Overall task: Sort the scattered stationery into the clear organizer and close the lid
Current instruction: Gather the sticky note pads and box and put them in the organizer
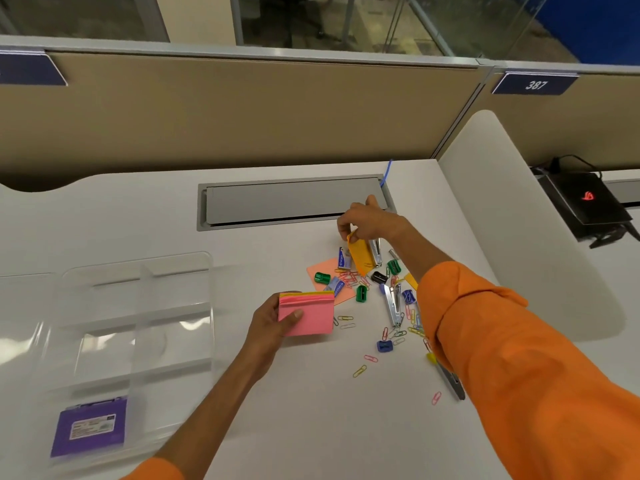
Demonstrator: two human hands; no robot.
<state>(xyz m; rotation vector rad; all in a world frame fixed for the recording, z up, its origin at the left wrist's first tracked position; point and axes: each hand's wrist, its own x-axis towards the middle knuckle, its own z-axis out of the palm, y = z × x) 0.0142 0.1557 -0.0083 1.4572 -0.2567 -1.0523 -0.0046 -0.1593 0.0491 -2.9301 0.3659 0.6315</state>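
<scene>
Gathers sticky notes: grips pink pad [308, 318] in left hand [273, 323] at mid desk [294, 427], pinches orange sheet [360, 256] in right hand [367, 221] above the scattered pile. Needs next a carry to clear organizer [173, 268] by the left edge.

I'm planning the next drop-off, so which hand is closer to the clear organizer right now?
Left. The left hand, holding the pink sticky pad, is just right of the clear organizer; the right hand pinches an orange note farther right, over the pile.
</scene>
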